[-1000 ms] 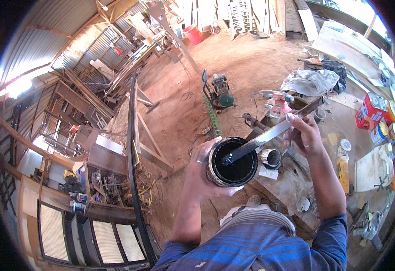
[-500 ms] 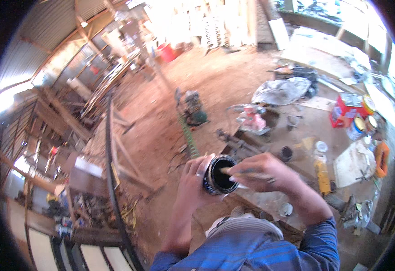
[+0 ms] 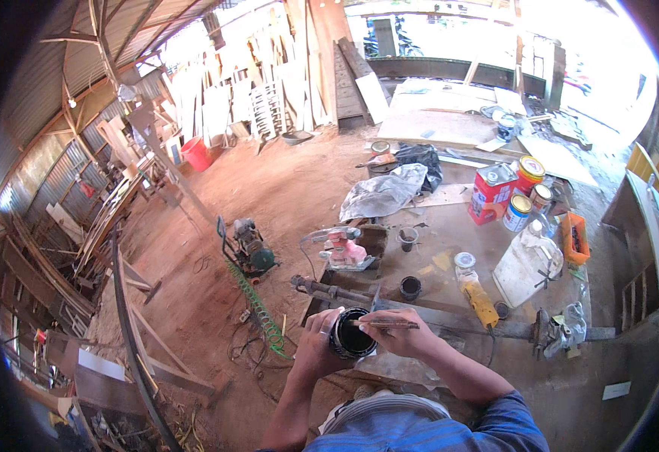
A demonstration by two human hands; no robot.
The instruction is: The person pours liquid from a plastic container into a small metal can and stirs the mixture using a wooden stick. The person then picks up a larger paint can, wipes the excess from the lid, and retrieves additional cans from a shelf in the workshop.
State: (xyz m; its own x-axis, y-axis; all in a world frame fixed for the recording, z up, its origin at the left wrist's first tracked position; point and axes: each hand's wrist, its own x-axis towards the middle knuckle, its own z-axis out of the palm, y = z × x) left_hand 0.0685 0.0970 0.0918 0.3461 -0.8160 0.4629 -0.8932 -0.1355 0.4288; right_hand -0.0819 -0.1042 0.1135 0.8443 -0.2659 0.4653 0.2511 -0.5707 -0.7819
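Reddish earth floor (image 3: 182, 218) spreads left of a cluttered workbench (image 3: 450, 233), a small greenish machine (image 3: 252, 252) standing on it. By the workbench's near left corner, a person holds an open dark can (image 3: 344, 349), mouth upward, black inside. I'd judge it stiff-walled, fairly weighty if well filled, and slick where the rim is smeared; its outer wall below the rim looks the surest hold. The thin stick (image 3: 396, 325) at its mouth should be light and rigid, best taken by the outer end. On the side away from the workbench, the left hand (image 3: 316, 345) cups the can, fingers curled around its wall. Nearer the workbench, the right hand (image 3: 412, 340) reaches in, forearm slanting, fingers closed about the stick; its thumb I can't make out.
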